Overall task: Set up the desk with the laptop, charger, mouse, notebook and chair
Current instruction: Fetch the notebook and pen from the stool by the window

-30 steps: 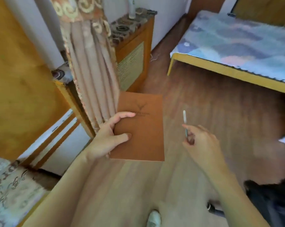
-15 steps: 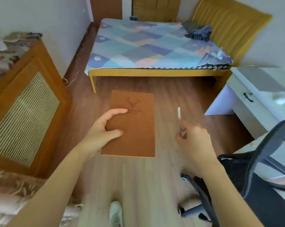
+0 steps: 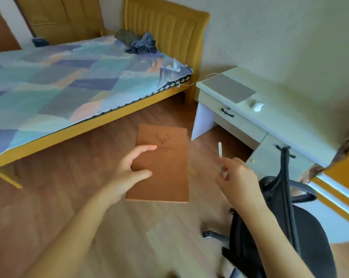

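My left hand (image 3: 127, 173) grips a brown notebook (image 3: 165, 167) flat above the wood floor (image 3: 69, 187), while my right hand (image 3: 239, 179) pinches a white pen (image 3: 220, 150). Ahead, a closed laptop (image 3: 231, 88) and mouse (image 3: 257, 106) lie on the desk (image 3: 279, 121); the black chair (image 3: 289, 227) stands beside it.

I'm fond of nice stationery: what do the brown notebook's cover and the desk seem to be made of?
The notebook, held in the left hand, looks like matte tan leather or imitation leather: an even, dull surface with a deer-head mark pressed or printed in; which one cannot be told. The desk looks like pale painted or laminated board, smooth and uniform with no grain, with dark handles that are probably metal.
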